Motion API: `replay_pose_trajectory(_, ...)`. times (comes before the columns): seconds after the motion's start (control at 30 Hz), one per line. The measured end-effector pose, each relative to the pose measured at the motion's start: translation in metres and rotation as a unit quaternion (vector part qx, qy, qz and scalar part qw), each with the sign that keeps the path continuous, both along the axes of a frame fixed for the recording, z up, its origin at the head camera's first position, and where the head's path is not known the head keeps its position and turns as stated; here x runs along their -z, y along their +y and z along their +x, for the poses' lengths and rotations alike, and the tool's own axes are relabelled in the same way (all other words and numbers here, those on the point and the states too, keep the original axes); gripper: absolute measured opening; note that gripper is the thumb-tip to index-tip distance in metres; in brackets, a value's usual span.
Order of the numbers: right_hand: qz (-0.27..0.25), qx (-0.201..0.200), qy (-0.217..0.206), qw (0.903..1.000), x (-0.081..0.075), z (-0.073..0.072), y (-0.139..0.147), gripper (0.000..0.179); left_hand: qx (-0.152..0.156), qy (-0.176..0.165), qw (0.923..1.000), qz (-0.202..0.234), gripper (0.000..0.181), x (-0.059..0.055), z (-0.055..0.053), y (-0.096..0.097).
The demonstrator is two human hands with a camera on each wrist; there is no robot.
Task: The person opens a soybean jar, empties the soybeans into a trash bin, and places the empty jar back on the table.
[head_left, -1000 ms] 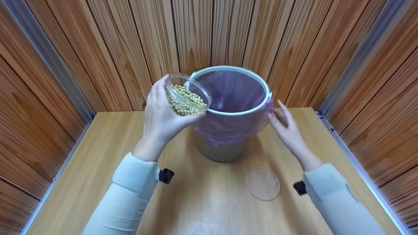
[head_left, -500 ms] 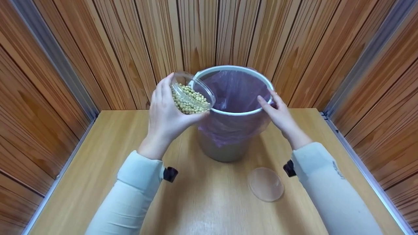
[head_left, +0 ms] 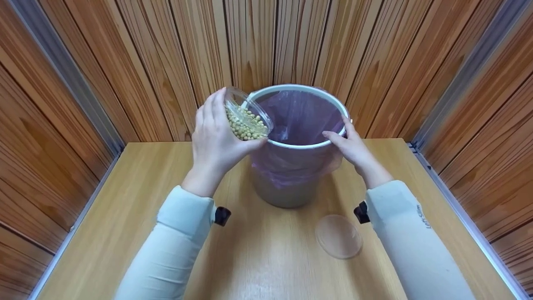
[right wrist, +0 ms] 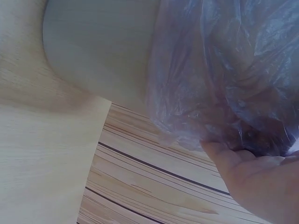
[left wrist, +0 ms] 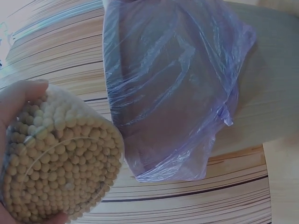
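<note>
My left hand (head_left: 216, 135) grips a clear plastic jar (left wrist: 60, 154) of pale round soybeans (head_left: 245, 125). The jar is tilted, its open mouth toward the left side of the trash can's rim. In the middle stands the grey trash can (head_left: 285, 196), lined with a purple plastic bag (head_left: 291, 162) folded over its white rim. My right hand (head_left: 354, 148) holds the rim on the right, thumb over the inside and fingers on the outside. The right wrist view has those fingers (right wrist: 224, 156) against the bag. No beans are seen falling.
A round translucent lid (head_left: 339, 236) lies on the wooden table (head_left: 266, 266), in front of the trash can and to the right. Wood-panelled walls (head_left: 250, 41) close off the back and both sides.
My right hand has moved from beside the bag up onto the rim and now holds it. My left hand has shifted slightly right and tipped the jar further, and fewer beans show.
</note>
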State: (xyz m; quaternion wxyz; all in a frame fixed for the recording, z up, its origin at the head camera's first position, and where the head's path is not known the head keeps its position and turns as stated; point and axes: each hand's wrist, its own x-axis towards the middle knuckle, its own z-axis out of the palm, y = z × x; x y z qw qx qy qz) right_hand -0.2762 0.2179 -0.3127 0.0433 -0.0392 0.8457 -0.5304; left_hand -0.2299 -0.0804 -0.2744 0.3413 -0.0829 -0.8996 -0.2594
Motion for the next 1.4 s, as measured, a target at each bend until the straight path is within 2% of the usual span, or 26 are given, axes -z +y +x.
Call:
replay_pose_trajectory(0.33,0.012,0.007,0.008,0.9999,-0.003,0.001,-0.002,0.083,-0.030,0.003,0.9972,-0.068,0.116,-0.009,-0.004,0.010)
replay_pose_trajectory(0.6,0.006,0.008,0.006,0.9999,-0.003,0.005,-0.005,0.081,-0.050,-0.012,0.9907,-0.126,0.115,-0.019,-0.006,0.017)
replay_pose_trajectory(0.83,0.012,0.011,0.006,0.9999,-0.003,0.005,-0.007,0.081,-0.058,-0.047,0.9848,-0.157,0.115,-0.026,-0.006,0.021)
replay_pose_trajectory(1.07,0.005,0.009,0.007,0.9999,-0.002,0.004,-0.007,0.082,-0.064,-0.063,0.9787,-0.185,0.117,-0.029,-0.005,0.026)
replay_pose_trajectory(1.4,0.002,0.011,0.008,0.9999,0.000,0.003,-0.009,0.081,-0.067,-0.057,0.9731,-0.213,0.118,-0.030,-0.004,0.030)
